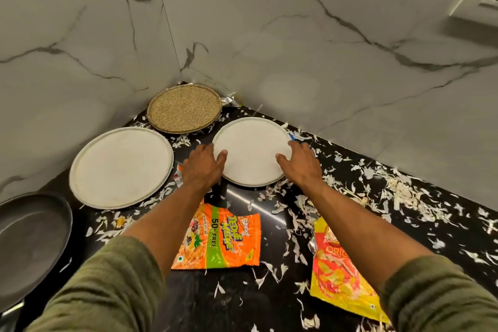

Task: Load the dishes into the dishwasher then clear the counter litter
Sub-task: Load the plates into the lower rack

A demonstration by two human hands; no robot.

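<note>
orange wrapper point(219, 237) reads "bingo! tedhe medhe", "50% free".

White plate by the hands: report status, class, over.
Left hand and right hand open, touching right white plate at both edges. Plate on counter. Paper scraps around it.
</note>
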